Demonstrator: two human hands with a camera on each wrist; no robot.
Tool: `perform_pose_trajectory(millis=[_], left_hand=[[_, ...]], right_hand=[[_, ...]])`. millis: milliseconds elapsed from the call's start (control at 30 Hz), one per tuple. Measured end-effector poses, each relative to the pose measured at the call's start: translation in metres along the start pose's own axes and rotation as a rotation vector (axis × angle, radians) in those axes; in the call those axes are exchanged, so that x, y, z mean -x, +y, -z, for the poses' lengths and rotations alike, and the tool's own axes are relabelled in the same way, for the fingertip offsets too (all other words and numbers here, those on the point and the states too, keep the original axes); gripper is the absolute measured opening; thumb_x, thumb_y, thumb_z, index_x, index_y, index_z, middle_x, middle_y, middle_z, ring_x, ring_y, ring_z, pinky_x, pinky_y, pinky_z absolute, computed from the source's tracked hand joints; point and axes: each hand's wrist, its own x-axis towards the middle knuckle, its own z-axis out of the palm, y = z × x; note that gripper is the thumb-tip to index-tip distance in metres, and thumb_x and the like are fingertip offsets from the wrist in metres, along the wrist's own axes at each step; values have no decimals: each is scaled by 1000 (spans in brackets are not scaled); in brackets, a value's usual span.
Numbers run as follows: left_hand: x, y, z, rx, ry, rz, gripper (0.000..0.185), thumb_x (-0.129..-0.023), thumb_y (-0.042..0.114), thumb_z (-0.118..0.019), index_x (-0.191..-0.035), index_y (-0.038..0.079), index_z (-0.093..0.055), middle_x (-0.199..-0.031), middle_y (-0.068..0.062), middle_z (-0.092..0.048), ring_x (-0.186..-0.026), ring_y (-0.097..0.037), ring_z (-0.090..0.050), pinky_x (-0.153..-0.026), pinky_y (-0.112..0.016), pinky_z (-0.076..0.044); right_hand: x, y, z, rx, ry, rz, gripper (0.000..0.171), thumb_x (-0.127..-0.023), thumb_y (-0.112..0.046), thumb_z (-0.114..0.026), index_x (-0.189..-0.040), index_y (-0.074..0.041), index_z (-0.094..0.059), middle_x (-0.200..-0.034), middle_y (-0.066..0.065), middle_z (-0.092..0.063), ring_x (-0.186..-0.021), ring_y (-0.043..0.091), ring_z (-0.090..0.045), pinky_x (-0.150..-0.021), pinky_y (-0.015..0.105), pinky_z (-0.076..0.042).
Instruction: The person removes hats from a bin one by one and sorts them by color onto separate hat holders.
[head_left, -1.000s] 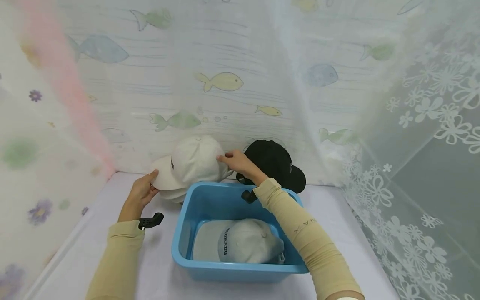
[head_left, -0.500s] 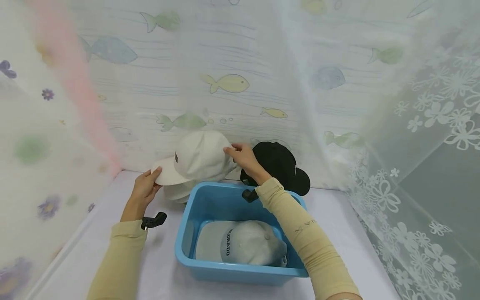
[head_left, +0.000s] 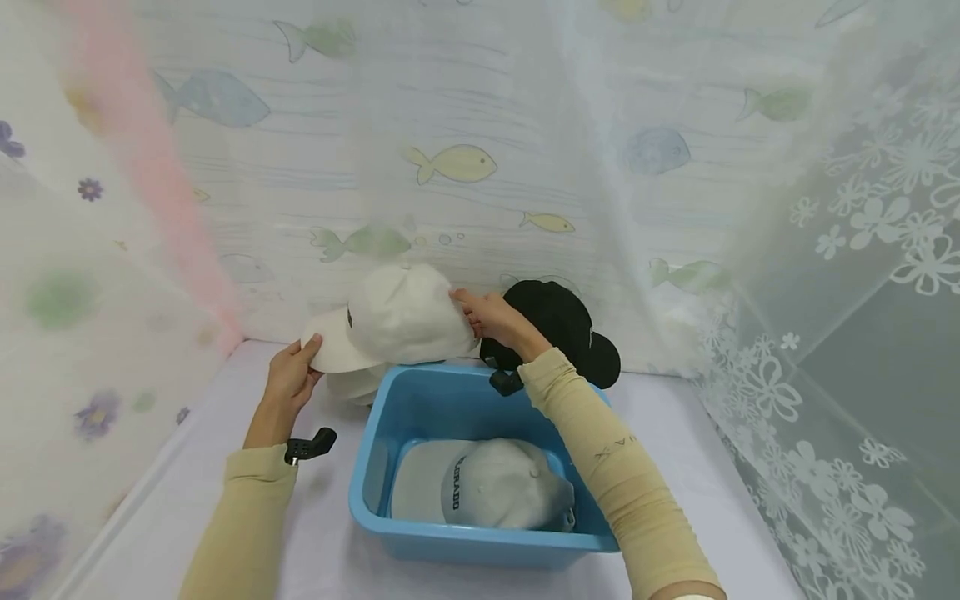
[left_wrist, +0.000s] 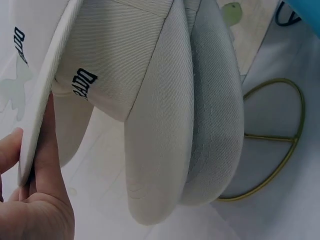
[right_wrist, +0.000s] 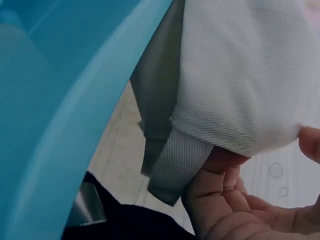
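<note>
A white cap (head_left: 401,321) with dark lettering is lifted just behind the blue tub (head_left: 375,500). My left hand (head_left: 294,373) pinches its brim (left_wrist: 35,135) at the left. My right hand (head_left: 491,317) grips the back edge of its crown (right_wrist: 240,100) at the right. Beneath it more white caps (left_wrist: 200,125) stay stacked over a gold wire stand (left_wrist: 280,145). A grey cap (head_left: 480,492) with dark lettering lies inside the tub. A black cap (head_left: 566,329) sits behind my right forearm.
The tub stands on a white table (head_left: 187,500) boxed in by sheer curtains: fish print (head_left: 450,162) at the back, white lace flowers (head_left: 840,333) at the right, a pink strip (head_left: 150,167) at the left. Small black camera mounts (head_left: 311,446) stick out at both wrists.
The white cap has come up off the stack and shifted slightly right toward the tub. My right hand slid from the crown's side to gripping its back edge.
</note>
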Motion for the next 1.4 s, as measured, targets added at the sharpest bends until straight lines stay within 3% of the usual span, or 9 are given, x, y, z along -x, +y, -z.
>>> perform_pose_trajectory(millis=[67,167,333,500,633,833,1033,1267,1400], left_hand=[[-1,-1,-1,-12,-9,-20,75,-102,27,-59,-159,-4,-21,-112,6,-56,-94,1,-63,-79,-16,-56],[-1,-1,-2,-25,-5,-43,75,-102,27,-60,-158,-5,-23,-113,5,-55,-94,0,-63,-79,-15,-56],[0,2,-1,-8,1,-44,76,-101,27,-61,-159,-5,-22,-112,4,-56,-93,1,-64,-78,-16,-56],[3,4,-1,-1,14,-59,74,-102,27,-59,-158,-6,-23,-114,3,-55,-92,2,-65,-77,-16,-56],[5,4,-3,29,12,-76,72,-102,26,-59,-157,-6,-25,-115,3,-56,-93,1,-66,-78,-16,-57],[9,2,-9,29,38,-63,70,-103,28,-59,-157,-3,-28,-119,3,-55,-100,-1,-64,-80,-16,-56],[6,-5,-10,27,44,-27,71,-103,29,-58,-158,-2,-27,-123,1,-54,-103,-3,-62,-81,-16,-56],[-3,-19,-2,-1,39,25,69,-105,27,-53,-159,-3,-23,-125,0,-53,-93,2,-64,-80,-14,-55],[-6,-28,3,-38,30,49,70,-106,30,-51,-160,-3,-20,-144,-9,-47,-103,0,-62,-84,-14,-54]], right_hand=[[0,-2,0,30,-9,-16,52,-101,-56,-53,-94,-5,-59,-80,4,-51,-71,17,-50,-71,30,-47],[1,-4,0,78,-22,-35,55,-97,-64,-53,-86,-10,-49,-75,2,-43,-69,18,-48,-69,31,-46],[-1,-3,-3,48,25,-2,61,-92,-61,-64,-112,-4,-59,-93,4,-53,-81,18,-58,-77,32,-53],[-5,-2,-5,-174,40,65,64,-98,-39,-68,-141,6,-50,-133,17,-57,-111,27,-65,-102,40,-53],[-9,-8,-5,-303,35,108,63,-99,-30,-68,-148,3,-45,-145,17,-53,-125,29,-60,-110,42,-47],[-13,-14,-11,-176,43,177,42,-97,-34,-71,-118,1,-64,-127,14,-60,-107,26,-63,-104,46,-51],[-15,-14,-16,-38,112,198,45,-91,-44,-75,-112,-5,-66,-114,11,-60,-99,24,-62,-98,47,-52],[-19,-6,-18,37,79,175,44,-91,-42,-75,-75,-8,-53,-80,5,-54,-88,23,-61,-86,40,-51],[-20,-2,-21,61,54,161,40,-90,-41,-77,-84,-7,-57,-89,4,-55,-92,22,-61,-88,40,-50]])
